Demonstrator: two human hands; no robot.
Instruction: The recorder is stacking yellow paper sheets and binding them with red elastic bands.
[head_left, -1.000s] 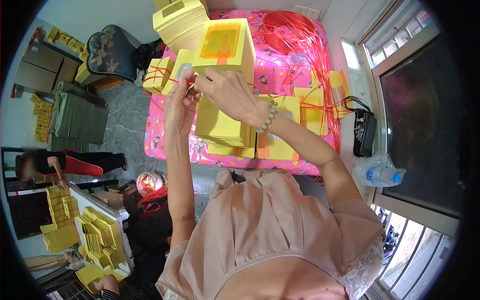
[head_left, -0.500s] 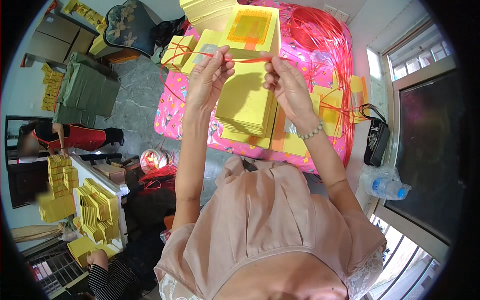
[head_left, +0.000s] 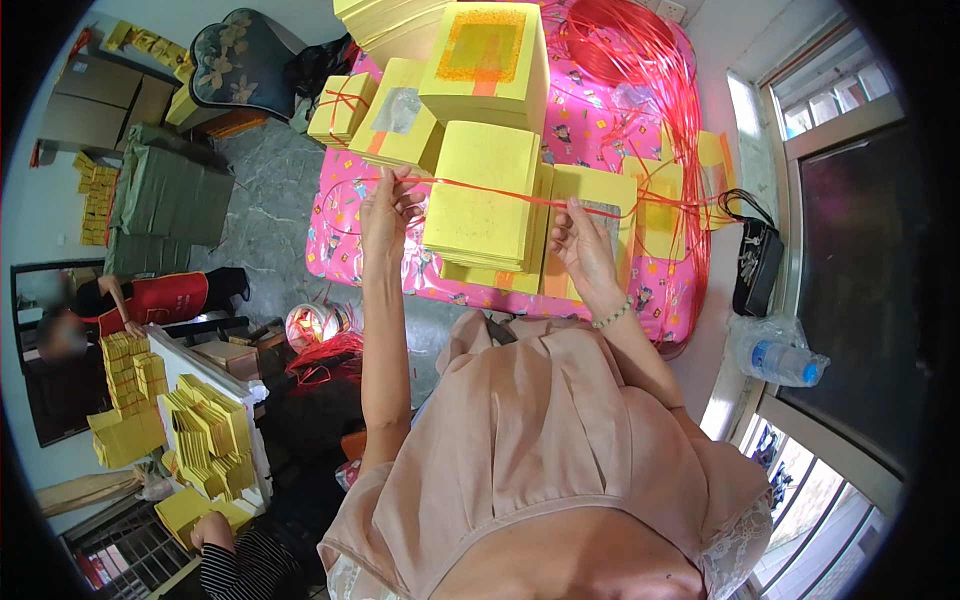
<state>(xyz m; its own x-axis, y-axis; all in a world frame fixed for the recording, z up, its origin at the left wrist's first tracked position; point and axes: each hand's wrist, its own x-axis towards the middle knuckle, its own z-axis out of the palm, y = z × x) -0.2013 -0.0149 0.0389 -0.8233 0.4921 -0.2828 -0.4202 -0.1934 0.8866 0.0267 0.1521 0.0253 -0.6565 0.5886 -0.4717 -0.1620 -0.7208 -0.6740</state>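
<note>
A thin red plastic ribbon [head_left: 480, 187] runs taut between my hands, across the front stack of yellow paper [head_left: 480, 160]. My left hand [head_left: 388, 215] pinches it at the stack's left side. On the right, my right hand [head_left: 585, 245] holds it between thumb and fingers, over a lower yellow stack [head_left: 610, 190]. Beyond the ribbon's right end, a strand leads toward a hanging bundle of red ribbon [head_left: 690, 150]. Behind the front stack stands a taller yellow stack [head_left: 487, 45] with an orange-and-gold printed square on top. A tied yellow bundle [head_left: 342, 108] lies at the far left.
Everything rests on a table with a pink patterned cover [head_left: 335, 225]. To the right are a black bag [head_left: 755, 275] and a plastic water bottle [head_left: 785, 362]. At left, two other people work by a white table [head_left: 190, 355] with yellow paper bundles.
Both hands have come down and nearer to me with the ribbon, and now stand farther apart. The ribbon has moved from above the rear stack to across the front stack.
</note>
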